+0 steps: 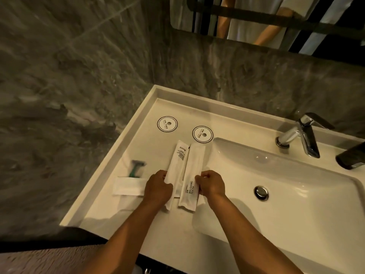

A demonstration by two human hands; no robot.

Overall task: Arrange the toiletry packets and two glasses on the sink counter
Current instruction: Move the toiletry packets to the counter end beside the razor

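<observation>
Two long white toiletry packets lie side by side on the white sink counter (138, 139). My left hand (158, 186) pinches the left packet (178, 163) at its lower part. My right hand (211, 183) grips the edge of the right packet (192, 175), which reads "BRUSHING TEETH". Further left, a razor packet (131, 180) with a green razor showing through lies on the counter, touched by neither hand. Behind the packets sit two round paper coasters, one on the left (167, 124) and one on the right (202, 134). No glasses are in view.
The basin (296, 184) with its round drain (261, 192) fills the right side, with a chrome faucet (302, 135) behind it. A dark object (350, 157) sits at the far right edge. Grey stone walls close in the left and back. A mirror hangs above.
</observation>
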